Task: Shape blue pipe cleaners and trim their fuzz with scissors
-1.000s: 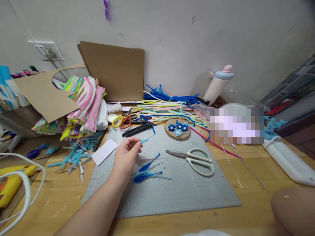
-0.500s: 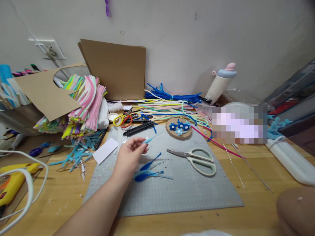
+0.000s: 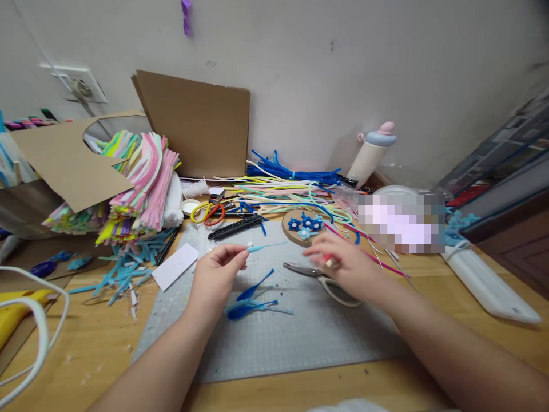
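Observation:
My left hand (image 3: 221,269) is closed in a pinch on a light blue fuzzy pipe cleaner piece (image 3: 257,248), whose thin end points right. Over the scissors (image 3: 306,270) with pale handles hovers my right hand (image 3: 343,260), smeared by motion and covering part of the handles. A small red and gold-coloured thing (image 3: 329,260) shows under its fingers, too blurred to name. Below, several blue looped pipe cleaner pieces (image 3: 246,312) with twisted ends lie on the grey cutting mat (image 3: 317,343). Blue flowers with white centres (image 3: 307,222) rest on a round wooden slice (image 3: 289,233).
Loose pipe cleaners (image 3: 287,194) and red-and-yellow scissors (image 3: 208,213) lie at the back. Bundled pipe cleaners (image 3: 137,183), a white card (image 3: 175,266) and a yellow glue gun (image 3: 21,312) are leftward. A bottle (image 3: 369,154) and white glue sticks or container (image 3: 493,289) are rightward.
My right hand has come in from the right and is over the scissors. My left hand still pinches the light blue piece, which now lies more level. The view has shifted slightly.

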